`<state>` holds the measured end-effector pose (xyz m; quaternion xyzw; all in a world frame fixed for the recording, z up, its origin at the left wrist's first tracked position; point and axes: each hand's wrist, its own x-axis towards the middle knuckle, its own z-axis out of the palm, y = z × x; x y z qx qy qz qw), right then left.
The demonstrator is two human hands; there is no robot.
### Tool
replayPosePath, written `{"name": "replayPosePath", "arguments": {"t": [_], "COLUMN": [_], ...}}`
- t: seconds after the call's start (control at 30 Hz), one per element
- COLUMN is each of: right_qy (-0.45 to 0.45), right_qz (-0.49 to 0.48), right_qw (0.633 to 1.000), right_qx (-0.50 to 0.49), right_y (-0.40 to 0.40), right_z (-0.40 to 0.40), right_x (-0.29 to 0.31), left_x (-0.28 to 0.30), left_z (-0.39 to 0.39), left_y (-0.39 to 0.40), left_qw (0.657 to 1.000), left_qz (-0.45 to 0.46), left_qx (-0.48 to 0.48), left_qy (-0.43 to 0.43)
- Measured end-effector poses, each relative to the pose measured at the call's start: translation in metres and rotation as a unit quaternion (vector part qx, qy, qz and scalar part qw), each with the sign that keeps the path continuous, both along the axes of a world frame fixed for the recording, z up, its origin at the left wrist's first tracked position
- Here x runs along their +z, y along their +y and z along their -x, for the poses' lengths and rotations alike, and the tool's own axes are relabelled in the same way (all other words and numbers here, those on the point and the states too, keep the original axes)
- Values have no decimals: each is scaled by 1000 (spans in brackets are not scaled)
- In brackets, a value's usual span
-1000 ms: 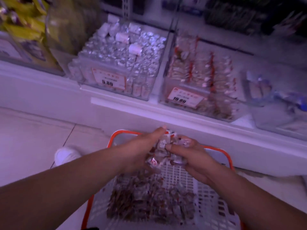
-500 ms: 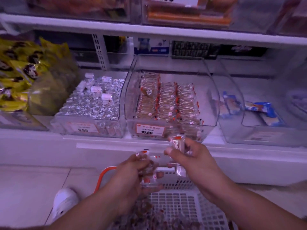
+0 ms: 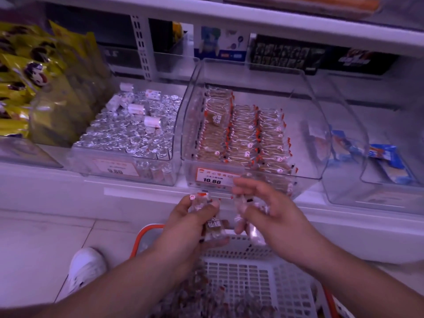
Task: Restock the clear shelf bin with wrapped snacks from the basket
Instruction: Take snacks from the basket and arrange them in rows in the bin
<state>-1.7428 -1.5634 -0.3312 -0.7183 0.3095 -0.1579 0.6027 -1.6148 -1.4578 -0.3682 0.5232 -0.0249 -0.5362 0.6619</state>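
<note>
A clear shelf bin (image 3: 307,92) with a 10.80 price label holds rows of wrapped snacks (image 3: 243,136) with red-edged clear wrappers. Below it on the floor stands a white basket (image 3: 247,274) with an orange rim, with more wrapped snacks lying in its near left part. My left hand (image 3: 190,223) grips a bunch of wrapped snacks (image 3: 212,226) over the basket's far edge. My right hand (image 3: 268,214) pinches a few more clear-wrapped snacks (image 3: 241,203) just below the bin's front. The two hands are a short way apart.
A clear bin of silver foil-wrapped pieces (image 3: 135,129) stands left of the target bin, and yellow snack bags (image 3: 29,83) lie farther left. A bin with blue packets (image 3: 376,157) is on the right. A white shoe (image 3: 85,269) is on the floor by the basket.
Both hands have lifted handfuls of snacks out of the basket and up toward the bin's front. The hands have drawn apart, splitting the bunch. The view has tilted up to the shelf.
</note>
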Motion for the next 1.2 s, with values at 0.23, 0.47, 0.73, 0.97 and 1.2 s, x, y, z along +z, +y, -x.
{"name": "replayPosePath", "arguments": {"t": [0.23,0.47,0.73,0.97,1.2], "right_qy": [-74,63,56,205,108], "right_qz": [-66,29,496,513,168], "right_qw": [994,993,865,820,979], "right_qx": [54,-99,38,152,49], "right_y": [23,12,13,20,5], "right_z": [9,5,10,7,9], "right_x": [0,-15,-21,-25,-15], "left_x": [10,11,12,12,13], "left_z": [6,7,21,20,9], "left_y": [1,2,-3,-4,-2], "left_qw": [999,998,999,999,997], "left_qz": [-30,-41,-39,-8,-24], "left_qx": [-23,-3,3,-25,28], "left_qy": [-16,-46,-21,-39,-73]}}
